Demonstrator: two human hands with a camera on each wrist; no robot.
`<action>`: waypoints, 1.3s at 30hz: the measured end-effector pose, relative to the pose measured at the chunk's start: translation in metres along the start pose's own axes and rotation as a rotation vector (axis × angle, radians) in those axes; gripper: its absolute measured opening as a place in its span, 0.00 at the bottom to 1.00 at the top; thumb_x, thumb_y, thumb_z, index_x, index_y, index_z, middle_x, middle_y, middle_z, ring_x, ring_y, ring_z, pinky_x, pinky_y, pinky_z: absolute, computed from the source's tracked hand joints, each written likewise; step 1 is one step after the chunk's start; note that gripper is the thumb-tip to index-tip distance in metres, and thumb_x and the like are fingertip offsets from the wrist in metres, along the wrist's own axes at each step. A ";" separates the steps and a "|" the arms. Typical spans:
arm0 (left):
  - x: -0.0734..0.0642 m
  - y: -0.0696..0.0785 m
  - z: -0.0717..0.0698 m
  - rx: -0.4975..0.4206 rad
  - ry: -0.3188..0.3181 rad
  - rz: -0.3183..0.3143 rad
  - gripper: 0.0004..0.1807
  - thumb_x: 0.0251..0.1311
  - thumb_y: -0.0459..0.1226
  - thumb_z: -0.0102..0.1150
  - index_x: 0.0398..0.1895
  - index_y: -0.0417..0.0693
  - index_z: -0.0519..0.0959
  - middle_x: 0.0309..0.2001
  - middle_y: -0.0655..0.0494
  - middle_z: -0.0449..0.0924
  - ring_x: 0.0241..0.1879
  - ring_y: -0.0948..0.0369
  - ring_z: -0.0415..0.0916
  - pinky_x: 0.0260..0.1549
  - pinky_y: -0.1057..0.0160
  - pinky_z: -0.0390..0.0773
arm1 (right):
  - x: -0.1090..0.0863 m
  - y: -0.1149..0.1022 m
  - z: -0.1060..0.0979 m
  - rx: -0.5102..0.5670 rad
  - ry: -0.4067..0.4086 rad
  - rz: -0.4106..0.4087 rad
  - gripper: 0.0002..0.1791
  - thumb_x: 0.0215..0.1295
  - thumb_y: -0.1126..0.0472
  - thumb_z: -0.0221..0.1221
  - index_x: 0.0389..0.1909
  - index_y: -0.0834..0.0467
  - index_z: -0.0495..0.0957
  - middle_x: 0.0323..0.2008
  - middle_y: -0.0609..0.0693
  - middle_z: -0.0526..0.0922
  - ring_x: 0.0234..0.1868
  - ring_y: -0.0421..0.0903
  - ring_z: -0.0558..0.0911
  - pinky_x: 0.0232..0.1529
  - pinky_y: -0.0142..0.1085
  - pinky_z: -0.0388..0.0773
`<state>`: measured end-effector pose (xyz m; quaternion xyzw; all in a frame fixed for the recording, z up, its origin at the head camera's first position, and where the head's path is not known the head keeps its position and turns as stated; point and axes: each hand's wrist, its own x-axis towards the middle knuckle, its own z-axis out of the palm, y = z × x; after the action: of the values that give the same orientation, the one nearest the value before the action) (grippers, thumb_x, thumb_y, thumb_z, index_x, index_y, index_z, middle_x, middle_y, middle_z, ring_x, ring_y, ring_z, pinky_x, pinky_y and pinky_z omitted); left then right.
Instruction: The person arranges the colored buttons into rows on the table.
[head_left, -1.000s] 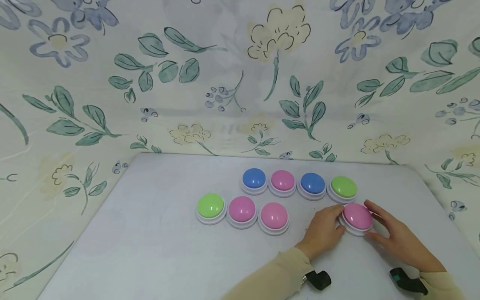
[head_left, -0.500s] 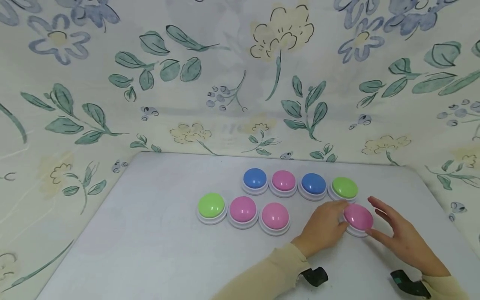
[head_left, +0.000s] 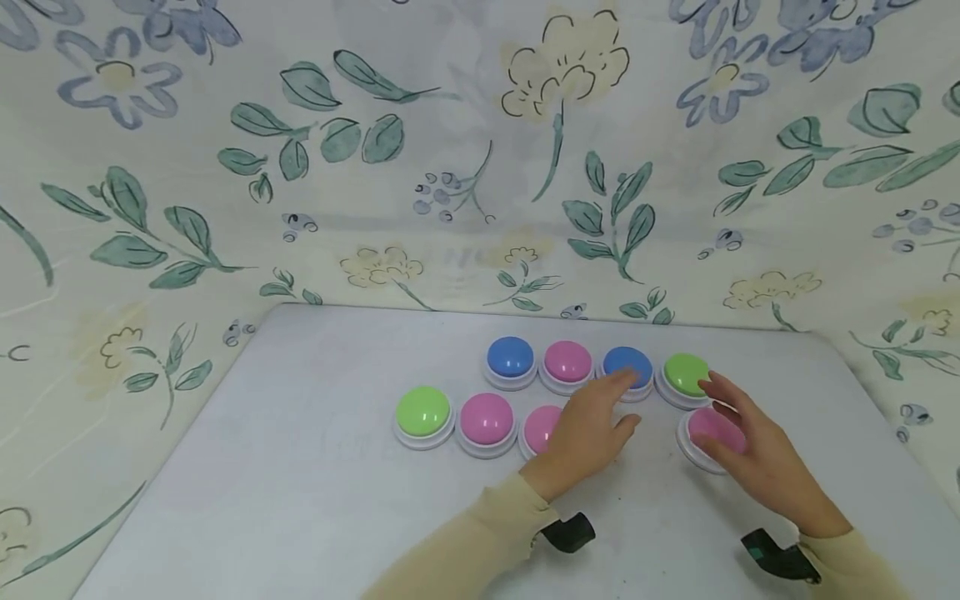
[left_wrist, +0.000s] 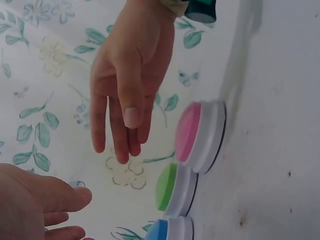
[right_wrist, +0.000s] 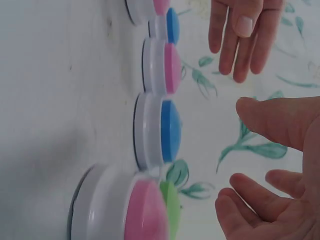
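Observation:
A pink push button (head_left: 712, 429) on a white round base sits at the right of the front row. My right hand (head_left: 772, 458) hovers above its right side, fingers spread and apart from the dome in the right wrist view. Over the gap left of that button is my left hand (head_left: 588, 429), its fingers extended toward the back row and holding nothing. It partly hides another pink button (head_left: 538, 427) and the front of a blue button (head_left: 626, 362). Behind the right-hand pink button stands a green button (head_left: 684, 372).
The back row also has a blue button (head_left: 510, 357) and a pink button (head_left: 567, 361). Farther left in the front row are a green button (head_left: 422, 411) and a pink button (head_left: 486, 418). The white table (head_left: 285, 467) meets a floral cloth (head_left: 450, 150) behind and at the sides.
My left hand has let go of the right-hand pink button and moved left. My right hand has shifted left over that button, which stays near the same spot.

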<state>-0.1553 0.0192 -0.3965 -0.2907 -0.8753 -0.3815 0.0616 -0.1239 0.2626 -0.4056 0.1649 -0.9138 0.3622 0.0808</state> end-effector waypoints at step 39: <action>-0.066 -0.059 -0.063 0.129 -0.020 -0.049 0.33 0.66 0.41 0.64 0.71 0.38 0.68 0.70 0.44 0.70 0.69 0.46 0.66 0.69 0.43 0.64 | 0.025 -0.052 0.084 0.132 -0.107 -0.095 0.37 0.62 0.67 0.68 0.70 0.65 0.64 0.68 0.60 0.72 0.66 0.58 0.74 0.64 0.50 0.73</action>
<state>-0.1413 -0.0876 -0.4114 -0.2684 -0.9055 -0.3228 0.0620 -0.1310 0.1629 -0.4268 0.2323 -0.8821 0.4081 0.0378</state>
